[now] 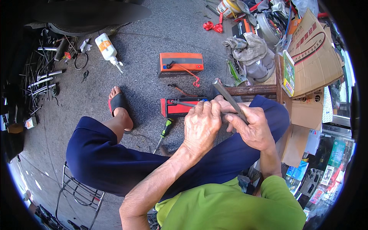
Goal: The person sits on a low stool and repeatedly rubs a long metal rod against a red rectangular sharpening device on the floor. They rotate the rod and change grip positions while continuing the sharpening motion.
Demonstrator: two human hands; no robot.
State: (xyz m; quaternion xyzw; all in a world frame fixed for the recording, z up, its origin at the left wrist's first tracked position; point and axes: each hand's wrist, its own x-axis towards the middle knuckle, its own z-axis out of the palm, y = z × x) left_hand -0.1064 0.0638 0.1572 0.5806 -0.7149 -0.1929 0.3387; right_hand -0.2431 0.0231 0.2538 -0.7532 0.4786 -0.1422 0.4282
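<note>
A speckled grey floor (142, 88) spreads beneath everything, with a large opened cardboard box (316, 55) standing at the right. The left forearm (161, 174) slants up and rightward over navy trousers, its elbow bent near the lower edge; the right forearm (270, 161) rises almost upright out of a green sleeve. An orange-and-grey battery (184, 69) sits on the floor ahead, and nearer the person lies a red-and-black battery (174, 110), just beyond the left knuckles.

The left grip (204, 122) is back upward, knuckles pointing away, fingers curled closed on a thin grey rod. Close beside it, the right grip (253, 128) is clamped on a thick metal bar (232, 101), thumb laid along its side; the bar tilts up and leftward, its far end raised. A white bottle (106, 48) lies well apart, at the upper left. A green-handled screwdriver (166, 128) rests near the red-and-black battery. The thin grey rod (182, 103) reaches leftward over that battery; whether its tip touches cannot be told.
</note>
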